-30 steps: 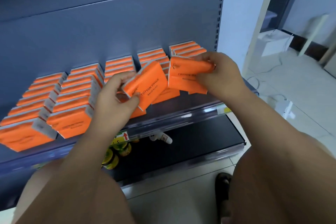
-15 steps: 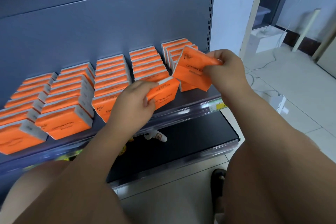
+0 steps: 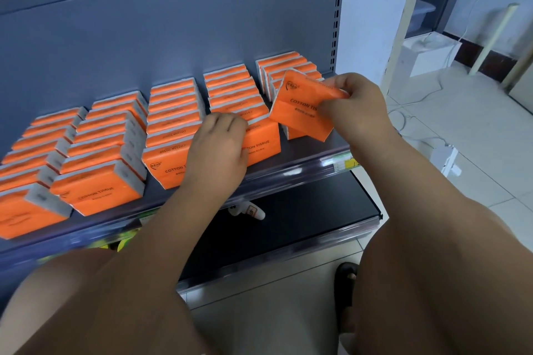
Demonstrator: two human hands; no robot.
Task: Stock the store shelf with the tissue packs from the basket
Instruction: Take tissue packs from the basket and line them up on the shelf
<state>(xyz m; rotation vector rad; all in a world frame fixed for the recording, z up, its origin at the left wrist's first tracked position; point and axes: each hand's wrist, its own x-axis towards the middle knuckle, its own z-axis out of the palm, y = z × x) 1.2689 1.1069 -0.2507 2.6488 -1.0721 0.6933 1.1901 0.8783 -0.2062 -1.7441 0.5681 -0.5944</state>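
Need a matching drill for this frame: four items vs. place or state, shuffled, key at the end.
Items:
1. left hand
2. right hand
3. white bottle
4. yellow label

States:
A. lies on the black lower shelf
B. pinches the tilted pack by the rightmost row
C. sits at the right end of the shelf rail
D. grips the front pack of the second row from the right

Pairs: 1-D, 2-B, 3-A, 4-C

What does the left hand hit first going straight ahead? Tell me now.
The left hand, gripping the front tissue pack, points toward the back panel. Straight on, it would likely meet the row of tissue packs standing just behind that pack, though depth is unclear.
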